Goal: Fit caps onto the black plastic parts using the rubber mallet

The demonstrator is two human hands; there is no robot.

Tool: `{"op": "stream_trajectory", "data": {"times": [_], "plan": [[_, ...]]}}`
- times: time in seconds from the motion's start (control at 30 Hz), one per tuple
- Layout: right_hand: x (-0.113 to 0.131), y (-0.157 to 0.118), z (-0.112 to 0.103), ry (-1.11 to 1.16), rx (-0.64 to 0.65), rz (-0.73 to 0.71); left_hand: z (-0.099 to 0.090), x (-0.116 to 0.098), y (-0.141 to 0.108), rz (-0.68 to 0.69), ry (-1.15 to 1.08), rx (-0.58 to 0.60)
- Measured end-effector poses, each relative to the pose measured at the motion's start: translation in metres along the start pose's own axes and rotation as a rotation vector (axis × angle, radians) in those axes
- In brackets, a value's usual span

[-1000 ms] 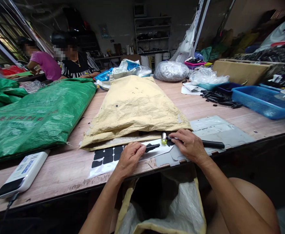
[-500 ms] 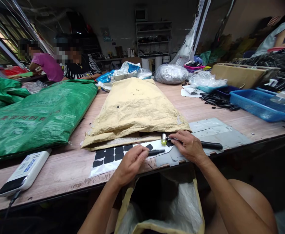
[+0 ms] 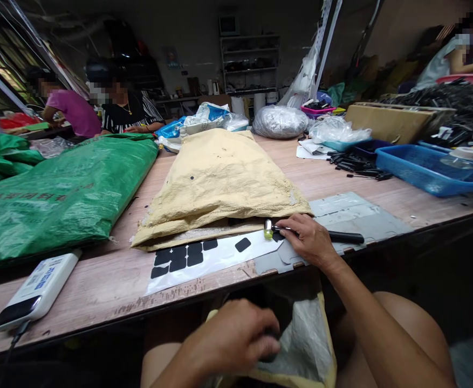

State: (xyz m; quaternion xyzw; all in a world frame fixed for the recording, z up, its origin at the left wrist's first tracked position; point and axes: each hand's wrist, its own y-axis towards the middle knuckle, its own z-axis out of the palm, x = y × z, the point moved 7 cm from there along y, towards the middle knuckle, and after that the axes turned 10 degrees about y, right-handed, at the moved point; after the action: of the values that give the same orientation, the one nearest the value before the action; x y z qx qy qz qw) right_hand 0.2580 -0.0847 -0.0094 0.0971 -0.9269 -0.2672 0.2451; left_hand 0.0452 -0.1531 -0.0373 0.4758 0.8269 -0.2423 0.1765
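Observation:
My right hand (image 3: 309, 240) rests at the table's front edge, closed around a hammer (image 3: 346, 237). The hammer has a shiny metal head with a yellow-green face at its left end and a black handle. My left hand (image 3: 236, 334), blurred by motion, is over the mouth of an open yellow bag (image 3: 307, 345) with a whitish lining at my lap. Its fingers are curled round a dark piece, mostly hidden. On the table, a white sheet (image 3: 220, 264) carries several black rounded-square stickers (image 3: 194, 254). One sticker (image 3: 242, 244) sits apart from the others.
A full yellow paper sack (image 3: 224, 178) lies behind the sheet. Left are a green sack (image 3: 66, 199) and a white device (image 3: 38, 291) with a cable. Grey board (image 3: 357, 215) lies under the hammer. Blue basket (image 3: 430, 183) and black parts (image 3: 357, 167) stand right. Co-workers sit beyond.
My left hand has gone from above the sheet down to the open bag, taking the black rod-shaped piece with it. My right hand stays on the hammer. The view has shifted slightly.

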Motion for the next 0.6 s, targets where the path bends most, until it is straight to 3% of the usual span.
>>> {"op": "stream_trajectory", "data": {"times": [0.07,0.17,0.27,0.33,0.43,0.6], "plan": [[-0.001,0.000,0.000,-0.002,-0.006,0.002,-0.051,0.005,0.012,-0.019,-0.023,-0.177],[-0.001,0.000,0.000,0.002,-0.011,0.002,-0.121,0.040,0.035,-0.259,0.145,-0.455],[-0.002,0.000,0.000,0.015,-0.013,-0.003,-0.159,0.078,0.059,-0.461,0.292,-0.481],[-0.002,0.000,0.000,0.025,-0.013,-0.006,-0.176,0.092,0.069,-0.526,0.351,-0.504],[-0.003,0.000,-0.001,0.031,-0.012,0.001,-0.191,0.096,0.075,-0.566,0.401,-0.572],[-0.001,0.001,-0.002,0.042,-0.009,0.009,-0.177,0.103,0.080,-0.705,0.414,-0.525]]}}
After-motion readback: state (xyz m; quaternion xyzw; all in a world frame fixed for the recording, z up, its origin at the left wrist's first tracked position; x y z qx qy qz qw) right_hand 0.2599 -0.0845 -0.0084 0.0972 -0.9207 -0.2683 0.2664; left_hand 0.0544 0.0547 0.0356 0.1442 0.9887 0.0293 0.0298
